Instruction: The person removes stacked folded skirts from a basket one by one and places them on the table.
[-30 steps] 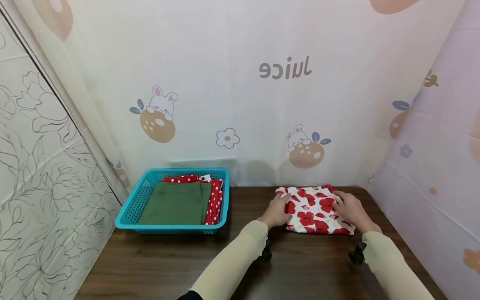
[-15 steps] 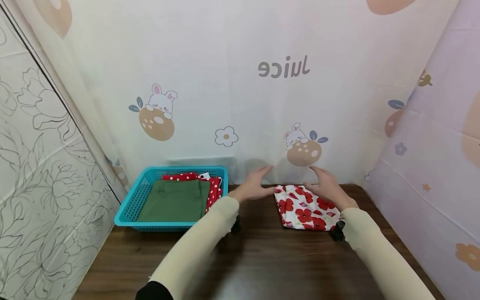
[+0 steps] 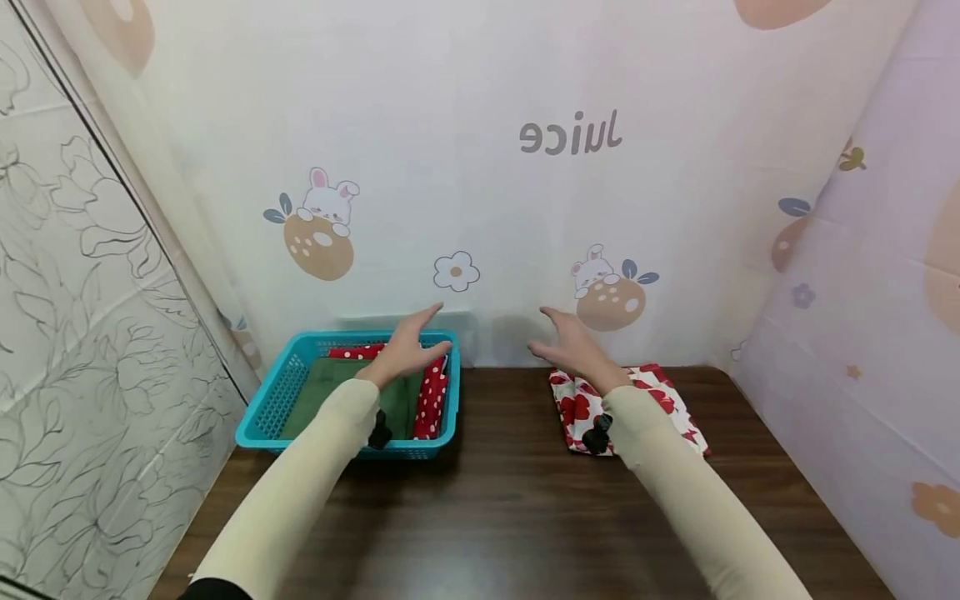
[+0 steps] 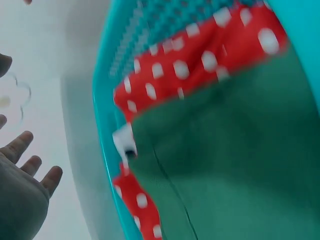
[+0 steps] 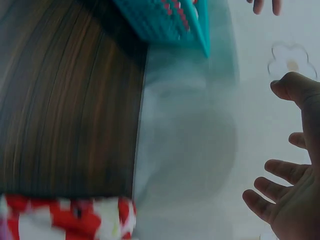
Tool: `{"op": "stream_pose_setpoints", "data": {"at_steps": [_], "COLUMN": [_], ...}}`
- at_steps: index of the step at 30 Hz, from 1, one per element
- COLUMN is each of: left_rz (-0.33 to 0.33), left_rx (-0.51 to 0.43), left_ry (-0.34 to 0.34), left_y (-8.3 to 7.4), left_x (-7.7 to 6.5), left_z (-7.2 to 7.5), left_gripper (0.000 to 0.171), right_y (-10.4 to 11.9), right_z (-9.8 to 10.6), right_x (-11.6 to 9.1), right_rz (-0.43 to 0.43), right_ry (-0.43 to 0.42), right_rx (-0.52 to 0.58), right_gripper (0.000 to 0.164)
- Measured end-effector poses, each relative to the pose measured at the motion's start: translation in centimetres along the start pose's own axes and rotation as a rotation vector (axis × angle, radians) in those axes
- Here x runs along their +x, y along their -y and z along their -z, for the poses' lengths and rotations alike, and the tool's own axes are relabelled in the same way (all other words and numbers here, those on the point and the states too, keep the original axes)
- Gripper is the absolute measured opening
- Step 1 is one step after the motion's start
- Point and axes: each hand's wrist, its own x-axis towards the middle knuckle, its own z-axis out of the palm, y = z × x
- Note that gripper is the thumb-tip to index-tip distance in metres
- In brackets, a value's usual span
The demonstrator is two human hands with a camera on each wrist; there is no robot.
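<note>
My left hand [image 3: 405,348] hovers above the blue plastic basket [image 3: 255,425], fingers spread and nothing held. Inside the basket lies a folded green cloth [image 4: 235,150] on top of a red cloth with white dots [image 4: 182,67]; a small white tag [image 4: 124,140] pokes out beside them. My right hand [image 3: 573,343] is raised over the left back corner of a folded white cloth with red flowers [image 3: 671,400], with its thumb apart from the fingers. That hand is also bare of any object in the right wrist view, and its forearm covers part of the flowered cloth.
The dark wooden table [image 3: 480,517] runs back to a patterned curtain [image 3: 495,208]. Another curtain hangs at each side. The basket stands at the table's back left, the flowered cloth at the back right.
Both hands have lifted off the flowered cloth and moved left. The left hand has travelled to above the basket. The flowered cloth stays on the table.
</note>
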Motion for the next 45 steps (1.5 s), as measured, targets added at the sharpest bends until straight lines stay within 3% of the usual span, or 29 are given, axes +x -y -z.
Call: {"op": "stream_pose_setpoints", "data": {"at_steps": [6,11,15,21,27,35,45], "left_rz": [0.056,0.123,0.221,0.323,0.377,0.466,0.559], "left_rx": [0.003,0.032,0.084,0.167,0.202,0.14,0.097], "left_ry": [-0.05,-0.067,-0.049,-0.045,-0.039,0.047,0.105], "left_y": [3.7,6.3,8.3,10.1,11.4,12.3,13.9], "left_x": [-2.2,-4.2,-5.8,-7.6,-8.8,-9.9,-11.1], "left_z": [3.2,4.3,5.0,6.0,6.1,5.6,4.9], "left_gripper": [0.083,0.087,0.098,0.111,0.12,0.125,0.126], "right_y": [4.1,6.7,9.0,12.0,14.0,16.1,17.3], "right_z": [-2.9,-5.3,-6.9,-9.3,-11.9,-14.5,-16.5], "right_x": [1.9,3.0,3.3,3.3,2.9,1.6,1.0], "right_rz": [0.012,-0.007,-0.023,-0.023,-0.043,-0.123,-0.239], "right_ry": [0.046,0.084,0.103,0.119,0.12,0.18,0.238], "right_rx": [0.067,0.124,0.201,0.239,0.28,0.322,0.319], "right_gripper": [0.08,0.087,0.099,0.115,0.119,0.119,0.117]}}
